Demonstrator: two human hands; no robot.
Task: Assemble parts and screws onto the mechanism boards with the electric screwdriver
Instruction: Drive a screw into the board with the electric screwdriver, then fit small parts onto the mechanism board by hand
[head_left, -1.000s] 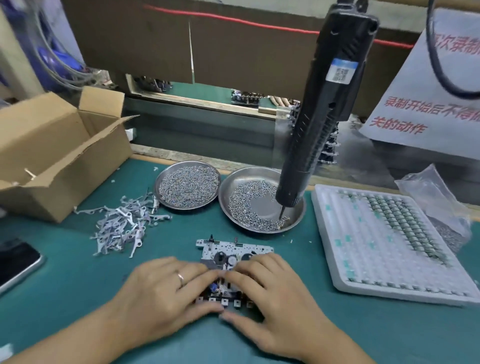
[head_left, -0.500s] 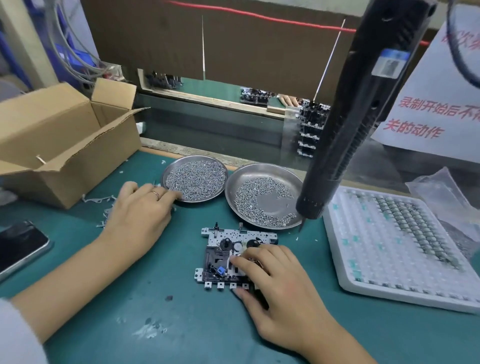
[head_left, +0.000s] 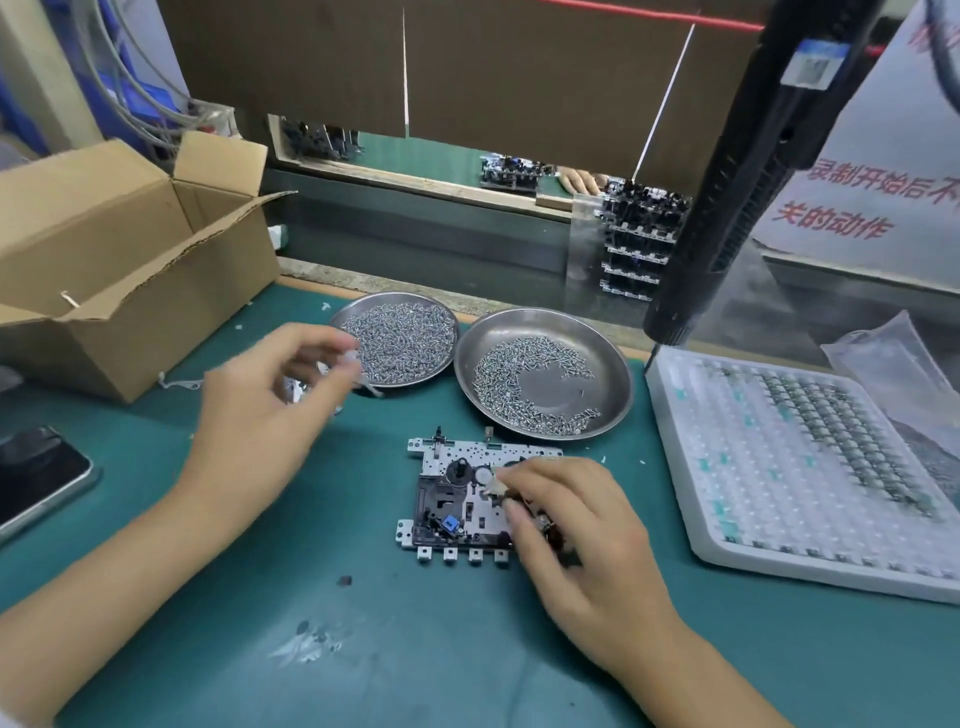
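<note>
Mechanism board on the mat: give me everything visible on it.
The mechanism board lies flat on the green mat, in front of the right-hand screw dish. It is a perforated pale metal plate carrying black parts, a small blue piece and a round white disc, with square tabs along its near edge and two pins at its far edge. The right hand rests on its right side, covering it.

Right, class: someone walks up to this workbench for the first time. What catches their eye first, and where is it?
Probably the big black electric screwdriver hanging at upper right, above the white parts tray. Next, two steel dishes heaped with screws at the middle of the green mat. In front of them, the right hand rests on the mechanism board, while the blurred left hand lifts a small pale part beside the cardboard box.
</note>
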